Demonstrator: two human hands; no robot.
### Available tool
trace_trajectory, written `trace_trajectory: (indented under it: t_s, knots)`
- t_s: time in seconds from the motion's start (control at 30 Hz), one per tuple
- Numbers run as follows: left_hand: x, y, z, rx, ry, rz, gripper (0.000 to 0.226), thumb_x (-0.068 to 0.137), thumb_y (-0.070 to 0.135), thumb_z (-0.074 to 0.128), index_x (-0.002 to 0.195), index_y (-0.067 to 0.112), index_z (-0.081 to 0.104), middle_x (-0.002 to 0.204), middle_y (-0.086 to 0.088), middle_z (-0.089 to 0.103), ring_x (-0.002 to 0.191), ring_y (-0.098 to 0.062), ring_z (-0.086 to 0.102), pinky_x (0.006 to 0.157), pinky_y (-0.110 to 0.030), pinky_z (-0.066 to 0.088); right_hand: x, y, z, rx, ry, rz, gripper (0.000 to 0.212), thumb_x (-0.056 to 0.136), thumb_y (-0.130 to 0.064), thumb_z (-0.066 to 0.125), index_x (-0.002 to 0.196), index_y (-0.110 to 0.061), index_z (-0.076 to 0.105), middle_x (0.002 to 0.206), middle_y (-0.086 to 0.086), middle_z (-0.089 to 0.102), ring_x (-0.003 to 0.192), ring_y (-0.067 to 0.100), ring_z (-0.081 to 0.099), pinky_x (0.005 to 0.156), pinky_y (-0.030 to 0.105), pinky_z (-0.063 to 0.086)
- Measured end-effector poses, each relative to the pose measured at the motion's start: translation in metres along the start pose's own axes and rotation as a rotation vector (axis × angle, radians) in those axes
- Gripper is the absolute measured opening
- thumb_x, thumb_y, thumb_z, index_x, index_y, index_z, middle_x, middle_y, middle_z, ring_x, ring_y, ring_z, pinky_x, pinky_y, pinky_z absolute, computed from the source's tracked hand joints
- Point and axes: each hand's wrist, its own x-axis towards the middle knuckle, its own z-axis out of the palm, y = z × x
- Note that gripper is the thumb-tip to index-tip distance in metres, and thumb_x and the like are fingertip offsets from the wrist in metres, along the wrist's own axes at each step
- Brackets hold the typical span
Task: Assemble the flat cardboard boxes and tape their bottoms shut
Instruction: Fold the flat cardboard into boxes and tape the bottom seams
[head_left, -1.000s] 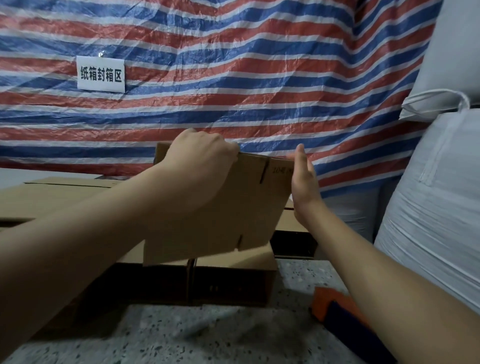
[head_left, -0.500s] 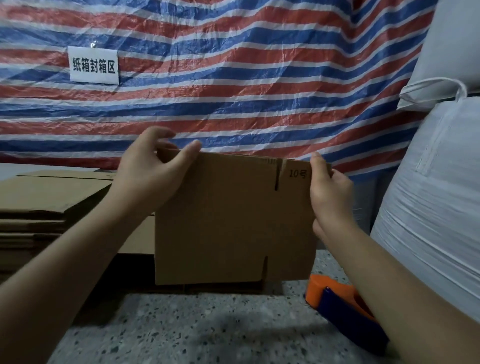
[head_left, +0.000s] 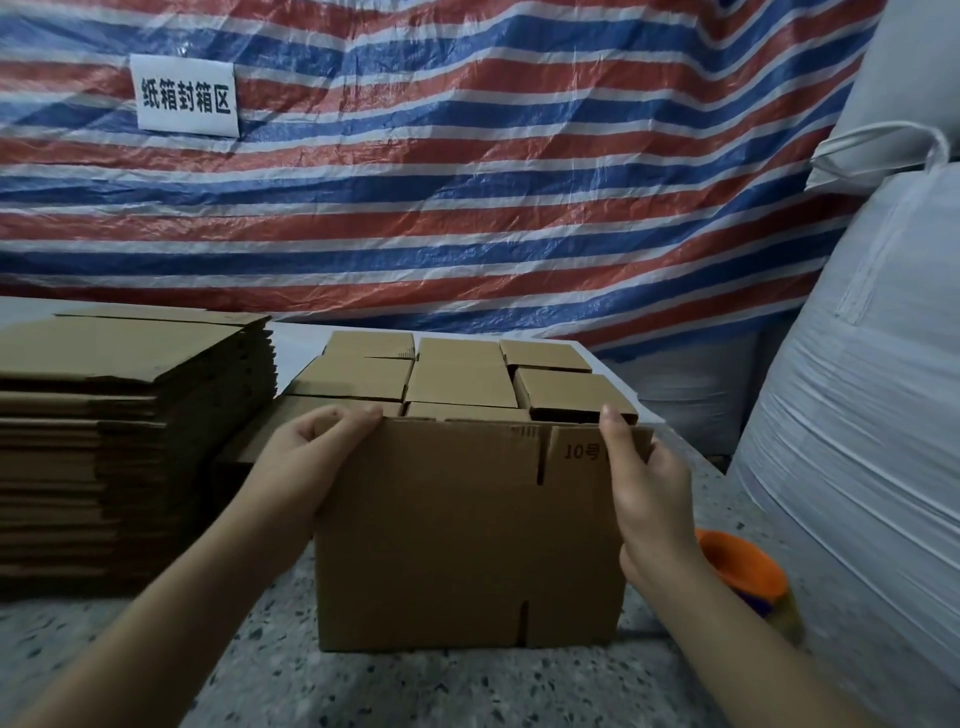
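Head view: a flat cardboard box (head_left: 457, 535) marked "10号" stands upright on the speckled floor (head_left: 415, 691). The left hand (head_left: 306, 457) pinches its top left corner; the right hand (head_left: 647, 488) grips its top right edge. Behind it sit assembled boxes (head_left: 462, 379), with a stack of flat cartons (head_left: 119, 415) at left and an orange tape dispenser (head_left: 743, 571) at right.

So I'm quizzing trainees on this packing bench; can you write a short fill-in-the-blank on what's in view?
1. Both hands hold the flat cardboard box by its ____ corners.
2. The number printed on it beside the right hand is ____.
3. The tape dispenser is orange and ____.
4. The stack of flat boxes lies beside the ____ hand.

Missing: top; 10; blue; left
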Motion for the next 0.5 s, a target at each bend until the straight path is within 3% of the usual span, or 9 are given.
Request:
trace_trajectory:
  t_s: [0.07,0.23,0.4,0.5]
  knots:
    - [0.004,0.003,-0.008,0.066,-0.081,-0.051,0.052,0.061,0.057,0.075,0.089,0.013,0.074,0.083,-0.014,0.07,0.072,-0.025,0.066,0.064,-0.034,0.054,0.001,0.002,-0.002,-0.009,-0.011,0.03,0.04,0.091,-0.049,0.064,0.077,-0.012,0.064,0.065,0.001,0.069,0.065,0.02,0.071,0.051,0.023,0.054]
    - [0.021,0.021,-0.017,0.199,-0.271,-0.132,0.025,0.082,0.037,0.069,0.083,0.013,0.076,0.085,-0.014,0.068,0.068,-0.018,0.066,0.065,-0.03,0.049,0.004,-0.006,-0.004,-0.027,-0.03,0.161,0.04,0.09,-0.049,0.068,0.098,-0.01,0.072,0.084,0.008,0.077,0.08,0.026,0.075,0.077,0.043,0.062]
    - [0.023,0.023,-0.019,0.062,-0.389,-0.228,0.035,0.081,0.035,0.064,0.109,0.018,0.076,0.109,-0.009,0.073,0.089,-0.02,0.072,0.07,-0.03,0.057,-0.005,-0.003,0.0,0.012,-0.029,0.163,0.04,0.086,-0.053,0.069,0.103,-0.017,0.069,0.09,0.005,0.077,0.081,0.019,0.075,0.061,0.03,0.057]
    - [0.018,0.023,-0.02,0.003,-0.434,-0.239,0.038,0.081,0.034,0.059,0.113,0.022,0.075,0.118,-0.007,0.071,0.096,-0.021,0.072,0.072,-0.032,0.059,-0.005,-0.004,-0.002,0.052,-0.049,0.173,0.036,0.09,-0.045,0.069,0.106,-0.013,0.068,0.09,0.007,0.077,0.08,0.021,0.076,0.06,0.031,0.058]
